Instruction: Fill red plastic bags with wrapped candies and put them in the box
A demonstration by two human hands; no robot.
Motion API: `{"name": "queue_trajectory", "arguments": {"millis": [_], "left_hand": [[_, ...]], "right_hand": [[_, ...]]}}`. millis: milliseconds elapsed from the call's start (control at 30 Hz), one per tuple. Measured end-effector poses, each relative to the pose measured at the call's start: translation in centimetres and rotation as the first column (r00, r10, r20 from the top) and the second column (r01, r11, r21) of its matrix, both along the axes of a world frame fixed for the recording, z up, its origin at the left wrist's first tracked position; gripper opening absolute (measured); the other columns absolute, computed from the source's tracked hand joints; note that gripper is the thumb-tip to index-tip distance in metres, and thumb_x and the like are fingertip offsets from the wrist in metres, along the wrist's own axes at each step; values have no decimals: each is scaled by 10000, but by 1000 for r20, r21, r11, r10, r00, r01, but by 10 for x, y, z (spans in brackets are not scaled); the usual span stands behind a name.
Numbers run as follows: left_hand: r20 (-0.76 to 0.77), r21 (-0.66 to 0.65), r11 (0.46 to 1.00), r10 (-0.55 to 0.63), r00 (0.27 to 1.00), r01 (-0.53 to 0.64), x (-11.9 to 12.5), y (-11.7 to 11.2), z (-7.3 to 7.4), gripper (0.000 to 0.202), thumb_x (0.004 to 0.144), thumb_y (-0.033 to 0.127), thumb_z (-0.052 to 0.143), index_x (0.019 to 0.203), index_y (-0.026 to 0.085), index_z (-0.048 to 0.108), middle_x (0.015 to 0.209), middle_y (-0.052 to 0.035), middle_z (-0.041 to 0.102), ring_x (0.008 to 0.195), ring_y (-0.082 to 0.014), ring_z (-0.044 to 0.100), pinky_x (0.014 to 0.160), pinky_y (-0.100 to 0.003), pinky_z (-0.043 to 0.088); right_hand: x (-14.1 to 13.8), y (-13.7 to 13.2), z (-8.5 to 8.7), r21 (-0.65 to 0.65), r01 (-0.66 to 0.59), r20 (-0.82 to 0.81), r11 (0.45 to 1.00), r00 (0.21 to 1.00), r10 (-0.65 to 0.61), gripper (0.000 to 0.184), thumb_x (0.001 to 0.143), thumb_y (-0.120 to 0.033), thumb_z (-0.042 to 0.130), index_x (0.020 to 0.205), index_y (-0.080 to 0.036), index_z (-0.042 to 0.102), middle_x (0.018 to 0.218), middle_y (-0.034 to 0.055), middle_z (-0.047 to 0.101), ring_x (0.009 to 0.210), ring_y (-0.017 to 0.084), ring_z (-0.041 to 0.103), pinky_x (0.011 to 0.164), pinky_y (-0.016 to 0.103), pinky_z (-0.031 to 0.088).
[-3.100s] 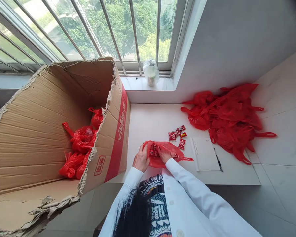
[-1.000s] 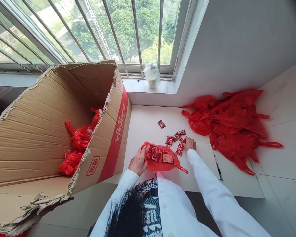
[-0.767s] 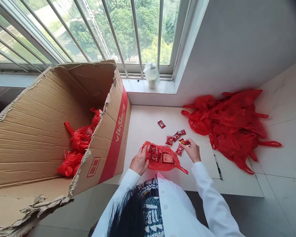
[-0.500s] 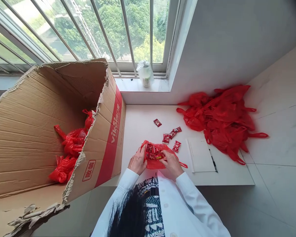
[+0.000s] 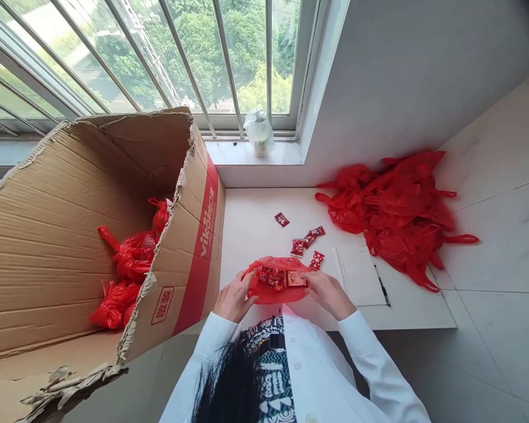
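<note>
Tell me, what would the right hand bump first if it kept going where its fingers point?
The red bag of sweets: the right hand holds its edge, fingers pointing left into it. Beyond that, probably the left hand.

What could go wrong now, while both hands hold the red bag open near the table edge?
1. The red bag sits close to the front edge of the table; if the left hand or right hand slips, the packets inside may spill off.
2. The plastic looks thin; pulling its rim apart hard could tear it.
3. The loose candies lie near the right hand, which might sweep them away.
</note>
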State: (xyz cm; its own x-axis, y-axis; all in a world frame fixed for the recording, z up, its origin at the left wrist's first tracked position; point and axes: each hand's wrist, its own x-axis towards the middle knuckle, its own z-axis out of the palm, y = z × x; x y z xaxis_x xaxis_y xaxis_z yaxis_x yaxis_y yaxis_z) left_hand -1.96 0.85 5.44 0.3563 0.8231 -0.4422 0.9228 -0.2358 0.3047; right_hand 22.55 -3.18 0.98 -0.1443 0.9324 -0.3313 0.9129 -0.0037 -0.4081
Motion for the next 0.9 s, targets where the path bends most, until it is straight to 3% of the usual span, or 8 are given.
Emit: {"name": "queue_trajectory", "arguments": {"millis": [100, 200, 267, 367, 567, 733, 833, 900], "left_hand": [[-142, -26, 998, -68, 988, 65, -8, -2, 18, 369, 780, 176, 563, 1144, 215, 516, 1079, -68, 594, 939, -270, 613, 746, -361, 487], [-189, -28, 995, -103, 977, 99, -22, -4, 27, 140, 804, 148, 505, 910, 207, 575, 917, -45, 594, 833, -239, 620, 678, -331, 470], [-99, -15, 994, -112, 989, 111, -30, -4, 27, 106, 837, 190, 465, 831, 201, 570, 914, -47, 571, 784, -206, 610, 662, -316, 470], [159, 41, 993, -120, 980, 115, -36, 3, 22, 122, 837, 254, 487, 900, 195, 574, 1047, -78, 534, 896, -193, 589, 793, -335, 477], [436, 55, 993, -115, 893, 101, -21, 20, 24, 155, 822, 338, 530, 851, 194, 576, 1221, -119, 500, 1138, -263, 493, 939, -419, 420], [729, -160, 986, 83, 679, 51, -22, 29, 12, 198, 801, 373, 587, 842, 190, 522, 1281, -132, 511, 1186, -256, 490, 1005, -419, 382], [858, -233, 972, 196, 476, 20, -32, 31, -1, 353, 803, 373, 596, 1091, 218, 464, 1336, -150, 479, 1260, -248, 432, 1051, -413, 344], [869, -161, 986, 162, 468, -43, -36, 29, -7, 510, 797, 379, 604, 1232, 239, 378, 1341, -151, 480, 1289, -255, 397, 1068, -436, 319]], "right_hand": [[9, -6, 5, 194, 118, 109, 974, 984, -141, 405, 785, -125, 540, 1179, -218, 517, 1145, 81, 582, 1075, 228, 512, 842, 317, 422], [19, -16, -5, 95, 236, 219, 967, 943, -251, 364, 757, -136, 577, 1114, -204, 554, 1031, 96, 619, 948, 243, 571, 749, 314, 414], [23, -23, -12, -36, 317, 182, 948, 935, -305, 176, 808, -157, 502, 945, -213, 597, 836, 55, 645, 782, 201, 602, 646, 278, 390], [21, -27, -14, -59, 389, -4, 919, 921, -390, 179, 864, -186, 398, 799, -214, 562, 770, 18, 631, 729, 163, 591, 624, 255, 377], [-1, -32, -14, 27, 428, -32, 904, 904, -427, 256, 799, -301, 563, 1035, -203, 558, 1006, 78, 625, 914, 219, 576, 735, 289, 400], [2, -29, -6, 9, 397, -32, 918, 918, -396, 160, 843, -182, 453, 813, -220, 605, 786, 28, 657, 755, 175, 608, 598, 242, 338], [2, -10, 24, 141, 341, -147, 929, 936, -321, 181, 874, -219, 434, 789, -219, 593, 776, 11, 651, 707, 149, 589, 592, 236, 328], [-5, 4, 48, 214, 308, -185, 927, 945, -271, 164, 871, -224, 450, 773, -210, 581, 787, 10, 640, 704, 143, 571, 609, 236, 335]]}}
